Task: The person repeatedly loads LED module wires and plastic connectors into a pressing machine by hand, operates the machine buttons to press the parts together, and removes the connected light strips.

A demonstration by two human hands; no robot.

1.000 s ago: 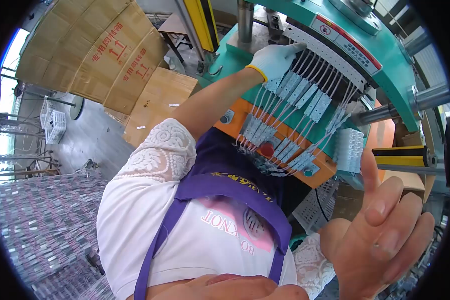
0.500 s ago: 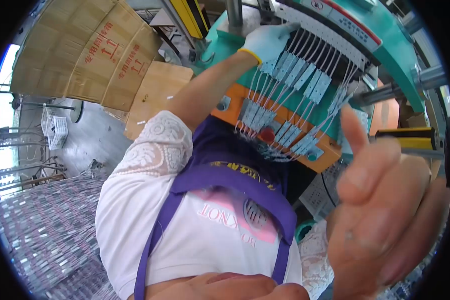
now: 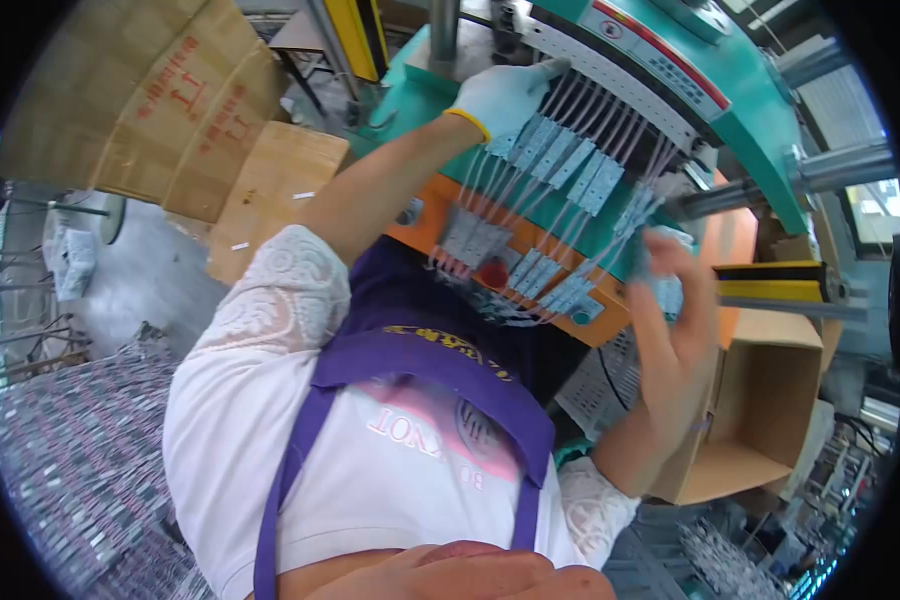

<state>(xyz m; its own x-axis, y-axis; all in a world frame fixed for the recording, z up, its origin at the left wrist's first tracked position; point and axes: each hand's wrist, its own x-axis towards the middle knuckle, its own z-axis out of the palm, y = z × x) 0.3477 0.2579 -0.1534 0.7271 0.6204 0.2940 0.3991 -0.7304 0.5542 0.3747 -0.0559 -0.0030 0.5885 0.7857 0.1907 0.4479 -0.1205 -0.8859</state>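
Note:
My left hand (image 3: 500, 98), in a white glove with a yellow cuff, reaches to the left end of a white perforated bar (image 3: 610, 72) on a green machine. Its fingertips are together at the bar's lower edge; anything between them is hidden. From the bar hang several pale cords (image 3: 610, 115) with light-blue rectangular pieces (image 3: 595, 185) on them, draping over the orange front. My bare right hand (image 3: 675, 310) is blurred, its fingers apart, just right of the hanging cords. I see nothing in it.
A red button (image 3: 493, 272) and a green button (image 3: 580, 317) sit on the orange panel (image 3: 425, 205). Metal posts (image 3: 835, 165) and yellow-black bars (image 3: 770, 278) flank the machine. An open cardboard box (image 3: 760, 410) stands at right, stacked cartons (image 3: 160, 110) at left.
My right hand has moved away from the camera, forward and left toward the cords. My left hand stays at the bar. The whole view has shifted slightly.

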